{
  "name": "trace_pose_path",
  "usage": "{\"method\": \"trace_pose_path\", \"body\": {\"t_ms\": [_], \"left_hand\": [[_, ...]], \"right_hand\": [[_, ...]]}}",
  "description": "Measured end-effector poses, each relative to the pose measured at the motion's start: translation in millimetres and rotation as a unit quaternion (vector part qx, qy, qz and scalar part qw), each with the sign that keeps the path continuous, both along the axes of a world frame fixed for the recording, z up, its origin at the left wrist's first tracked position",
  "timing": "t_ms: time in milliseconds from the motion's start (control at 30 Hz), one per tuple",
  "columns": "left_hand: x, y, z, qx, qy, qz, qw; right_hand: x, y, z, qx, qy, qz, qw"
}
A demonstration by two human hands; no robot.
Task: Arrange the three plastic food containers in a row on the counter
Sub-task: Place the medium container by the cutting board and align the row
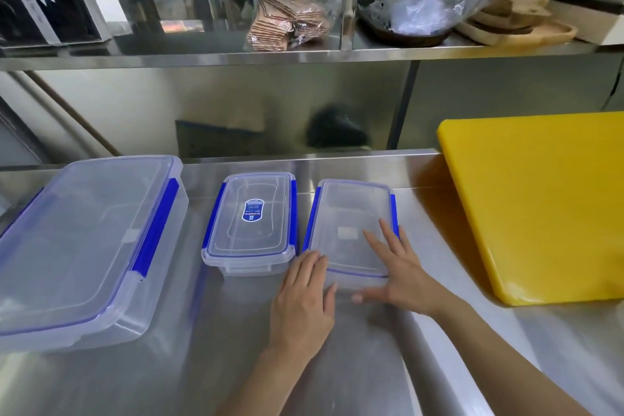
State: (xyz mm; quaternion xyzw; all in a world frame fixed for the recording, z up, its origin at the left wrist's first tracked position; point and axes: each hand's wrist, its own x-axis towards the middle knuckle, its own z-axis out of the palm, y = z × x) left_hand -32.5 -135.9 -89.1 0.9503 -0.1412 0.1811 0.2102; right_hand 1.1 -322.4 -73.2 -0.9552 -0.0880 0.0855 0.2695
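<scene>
On the steel counter (pixel 202 348), the large container (pixel 84 240) sits at 9 o'clock of the labelled container (pixel 251 219), and the third container (pixel 351 213) at 3 o'clock. The right hand (pixel 395 267) presses straight fingers on the third's lid. The left hand (pixel 304 294), fingers relaxed, touches its 7 o'clock corner.

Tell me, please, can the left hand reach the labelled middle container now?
Probably yes: the left hand touches the right container, close beside the labelled middle container, with only bare counter between.
</scene>
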Motion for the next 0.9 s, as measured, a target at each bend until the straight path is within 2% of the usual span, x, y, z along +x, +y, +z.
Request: {"method": "trace_pose_path", "body": {"t_ms": [67,200,500,700,900], "left_hand": [[1,1,-5,0.009,0.020,-0.015,1.000],[7,1,-10,0.010,0.083,-0.051,0.995],[21,-20,-10,0.003,0.127,-0.088,0.988],[23,-47,-3,0.010,0.129,-0.138,0.982],[26,-81,5,0.017,0.184,-0.176,0.967]], "right_hand": [[10,-11,4,-0.039,0.025,0.033,0.998],[29,-16,10,-0.042,0.035,0.045,0.997],[42,-37,10,-0.188,-0.051,0.055,0.979],[37,-71,12,-0.190,-0.044,0.016,0.981],[30,-108,15,-0.206,-0.040,-0.028,0.977]]}}
